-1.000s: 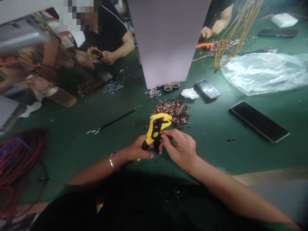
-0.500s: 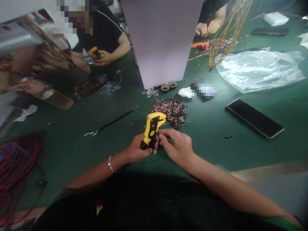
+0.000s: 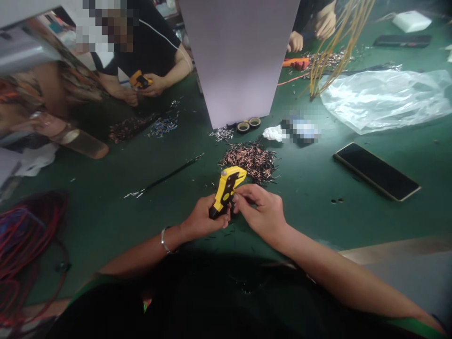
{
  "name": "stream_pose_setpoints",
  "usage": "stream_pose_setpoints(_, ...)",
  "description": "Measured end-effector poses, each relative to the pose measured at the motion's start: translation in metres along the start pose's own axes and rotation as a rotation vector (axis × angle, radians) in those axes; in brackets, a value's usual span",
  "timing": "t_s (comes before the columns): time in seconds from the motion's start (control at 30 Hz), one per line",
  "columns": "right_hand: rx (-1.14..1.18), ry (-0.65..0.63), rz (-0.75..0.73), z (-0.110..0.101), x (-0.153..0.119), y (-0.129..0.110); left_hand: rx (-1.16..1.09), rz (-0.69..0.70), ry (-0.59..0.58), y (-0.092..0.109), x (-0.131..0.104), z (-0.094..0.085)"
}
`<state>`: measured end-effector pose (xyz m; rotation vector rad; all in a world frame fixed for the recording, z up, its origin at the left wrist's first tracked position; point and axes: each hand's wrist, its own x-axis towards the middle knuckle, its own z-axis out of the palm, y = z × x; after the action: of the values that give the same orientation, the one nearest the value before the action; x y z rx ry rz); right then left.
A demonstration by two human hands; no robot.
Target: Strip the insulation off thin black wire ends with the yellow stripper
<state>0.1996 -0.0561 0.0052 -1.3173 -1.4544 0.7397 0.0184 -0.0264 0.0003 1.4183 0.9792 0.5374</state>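
My left hand (image 3: 205, 217) is wrapped round the black handles of a yellow and black wire stripper (image 3: 228, 188), its beak-like jaw pointing up and right. Close against the tool's right side, my right hand (image 3: 263, 209) is closed in a pinch at thumb and forefinger. Whatever lies between those fingertips is too small and too hidden to make out. Just beyond the tool is a heap of short black wire pieces (image 3: 250, 162) with bare copper ends. Several dark bits lie on the green table (image 3: 300, 219) under my hands.
A tall pale panel (image 3: 240, 61) stands ahead. Two tape rolls (image 3: 248, 125) and silver bits (image 3: 222, 134) lie at its foot. A phone (image 3: 377, 171) and plastic bag (image 3: 388, 99) are right. A black wire bundle (image 3: 169, 175) and red cables (image 3: 28, 245) are left. Co-workers' hands (image 3: 326, 22) work opposite.
The wire stripper has shifted slightly right and leans more to the right. My pinched right hand stays beside it. At the upper right, a co-worker's hands have moved apart.
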Motion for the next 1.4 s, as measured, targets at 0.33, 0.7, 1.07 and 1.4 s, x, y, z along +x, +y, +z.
stream_pose_setpoints(0.33,0.152,-0.026,0.121,0.003,0.002,-0.003,0.001,-0.051,0.046,0.007,0.0,0.004)
stream_pose_setpoints(0.7,0.252,0.002,0.238,0.007,0.005,-0.001,-0.099,-0.094,0.059,-0.001,0.003,0.007)
stream_pose_setpoints(1.07,0.02,0.006,0.141,0.0,0.007,0.001,-0.288,0.04,-0.172,-0.002,0.007,-0.003)
stream_pose_setpoints(1.4,0.036,0.019,0.191,-0.002,0.008,0.002,-0.379,0.058,-0.322,0.002,0.006,-0.01)
